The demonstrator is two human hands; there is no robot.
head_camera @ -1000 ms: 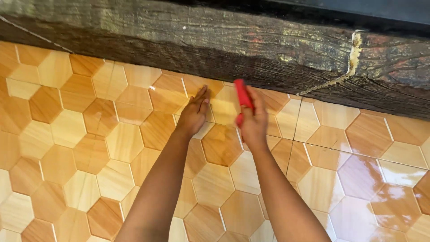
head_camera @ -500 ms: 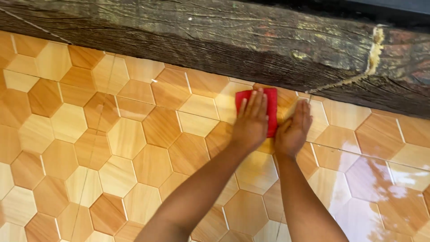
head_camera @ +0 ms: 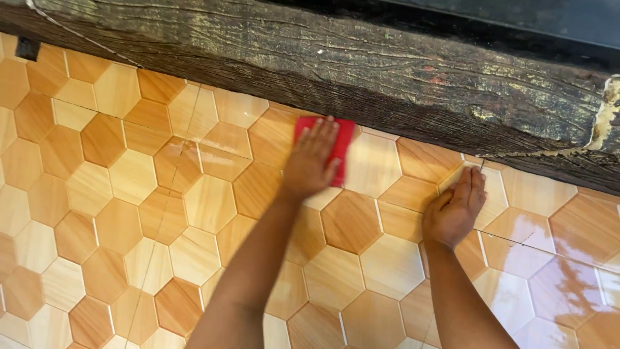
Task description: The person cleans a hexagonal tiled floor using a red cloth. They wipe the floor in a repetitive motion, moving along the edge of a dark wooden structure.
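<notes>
My left hand (head_camera: 311, 161) lies flat on a red cloth (head_camera: 343, 139) and presses it against the hexagon-patterned tan and orange tiles (head_camera: 129, 174). The cloth sits just below a dark, rough wooden beam (head_camera: 361, 64), and its lower left part is hidden under my palm and fingers. My right hand (head_camera: 455, 208) rests apart to the right, with its fingers together on a tile and nothing in it. Its fingertips point up toward the beam's lower edge.
The beam runs across the whole top of the view and has a pale, filled crack (head_camera: 604, 116) at its far right end. The tiles at the lower right (head_camera: 562, 284) shine with glare. Thin grout lines cross the tiled surface.
The red cloth went from my right hand to under my left hand, which slid it leftward along the beam's lower edge. My right hand let go and settled on the tiles.
</notes>
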